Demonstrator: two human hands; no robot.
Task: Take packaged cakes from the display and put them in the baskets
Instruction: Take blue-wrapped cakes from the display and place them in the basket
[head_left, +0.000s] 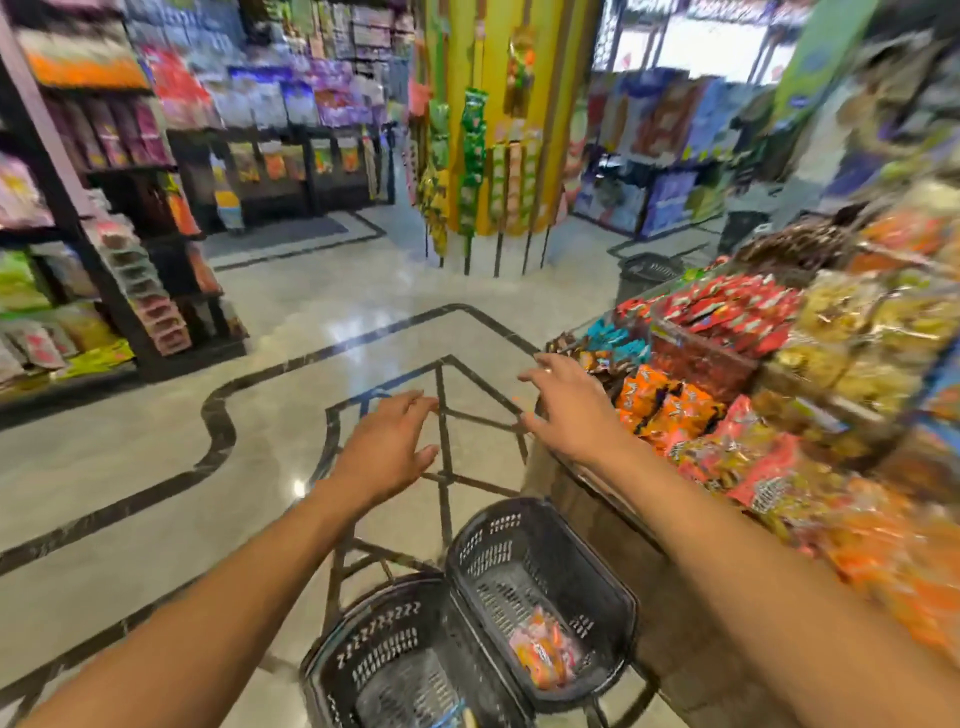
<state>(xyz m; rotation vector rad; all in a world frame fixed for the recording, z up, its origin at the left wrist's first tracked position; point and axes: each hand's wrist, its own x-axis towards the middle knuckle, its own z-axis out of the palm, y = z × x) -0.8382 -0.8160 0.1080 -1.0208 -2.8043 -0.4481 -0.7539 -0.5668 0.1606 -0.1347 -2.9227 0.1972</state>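
well, from the head view, both hands hold nothing. the left hand hangs over the floor, its grip apart and fingers loose. the right hand is by the table edge, grip apart too, close to the orange cake packs. one pack lies in the right basket, next to the left basket. the packs look light, soft and crinkly, maybe slippery, so pinch the sides gently. the wrapper words are too blurry to read.
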